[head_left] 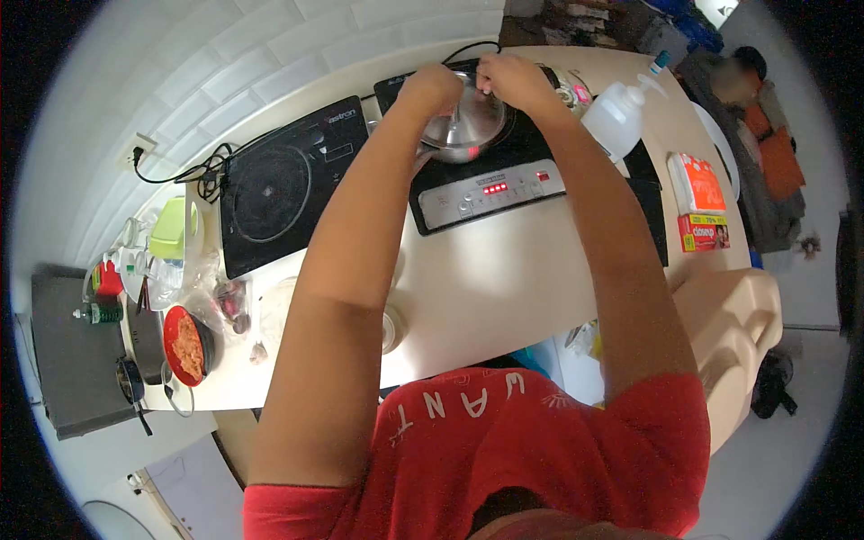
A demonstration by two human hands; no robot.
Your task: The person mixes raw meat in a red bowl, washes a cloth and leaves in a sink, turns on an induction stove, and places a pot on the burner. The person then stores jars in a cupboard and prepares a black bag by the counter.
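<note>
A lidded metal pan (451, 154) sits on the far induction cooktop (426, 177), whose display glows red. Its shiny lid (482, 125) lies on top, at a place between my two hands. My left hand (432, 89) is at the lid's left side, near its knob, fingers bent; what they grip is hidden. At the far right edge of the lid, my right hand (511, 79) has its fingertips curled together close to the rim. Whether they pinch something is too small to tell.
A second cooktop (272, 185) stands on the left. Nearer left is a red bowl of minced food (189, 345). A pump bottle (615, 116), a tissue pack (698, 183) and a Closeup toothpaste box (704, 233) are on the right. A jar (391, 329) stands by my left forearm. A person sits beyond.
</note>
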